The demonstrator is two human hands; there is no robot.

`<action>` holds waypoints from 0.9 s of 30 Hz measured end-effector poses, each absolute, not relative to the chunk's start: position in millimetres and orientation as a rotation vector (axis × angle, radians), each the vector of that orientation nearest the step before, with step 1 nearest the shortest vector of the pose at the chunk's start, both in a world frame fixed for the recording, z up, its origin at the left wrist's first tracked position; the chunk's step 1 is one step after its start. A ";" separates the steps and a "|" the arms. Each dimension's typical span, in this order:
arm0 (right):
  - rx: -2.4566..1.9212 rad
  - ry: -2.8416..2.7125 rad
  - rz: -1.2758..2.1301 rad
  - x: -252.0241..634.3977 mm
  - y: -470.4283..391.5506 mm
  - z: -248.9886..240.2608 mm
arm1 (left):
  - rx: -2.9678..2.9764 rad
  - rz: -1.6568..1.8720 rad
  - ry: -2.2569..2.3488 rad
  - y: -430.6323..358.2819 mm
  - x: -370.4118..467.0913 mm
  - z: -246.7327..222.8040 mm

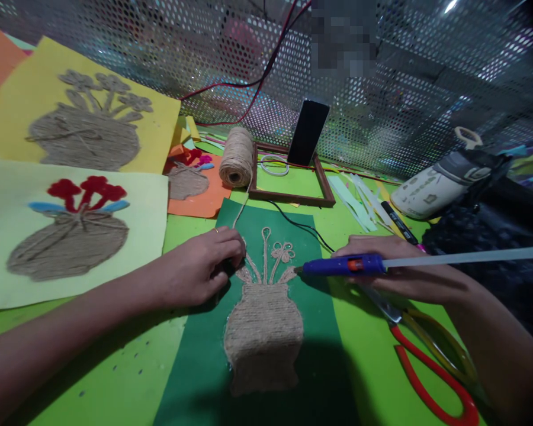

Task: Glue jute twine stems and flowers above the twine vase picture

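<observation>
My left hand (pixel 204 263) rests at the left edge of a twine flower design, its fingers curled closed on jute twine (pixel 241 212) that runs down from the spool (pixel 237 155). My right hand (pixel 402 283) grips a blue hot glue gun (pixel 344 265) with a long, whitish glue stick (pixel 466 257) out of its back. The nozzle tip is at the right twine leaf (pixel 288 274). Below the stems, a twine-covered vase (pixel 264 322) lies on dark green paper (pixel 198 361). Twine outlines form a looped stem and a small flower (pixel 283 251). My left fingertips are partly hidden.
Scissors (pixel 426 355) with red and yellow handles lie under my right forearm. Finished vase pictures on yellow paper (pixel 157 127) and pale paper (pixel 148 236) are at left. Behind stand a brown frame (pixel 293 198) and a phone (pixel 308 131); a bottle (pixel 435 186) and marker (pixel 398 222) are right.
</observation>
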State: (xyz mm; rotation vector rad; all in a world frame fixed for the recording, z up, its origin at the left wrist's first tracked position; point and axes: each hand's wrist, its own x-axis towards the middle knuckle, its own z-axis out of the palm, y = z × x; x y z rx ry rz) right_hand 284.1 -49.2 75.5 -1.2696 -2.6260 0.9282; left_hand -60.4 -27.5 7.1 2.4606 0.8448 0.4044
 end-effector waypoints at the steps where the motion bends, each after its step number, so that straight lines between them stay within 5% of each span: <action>1: -1.273 -2.640 0.927 283.7 -48.9 75.2 | 2.462 0.401 0.847 -27.6 -60.3 7.2; 27: -1.288 -2.624 0.934 286.0 -48.5 74.0 | 2.480 0.413 0.827 -25.8 -60.9 6.3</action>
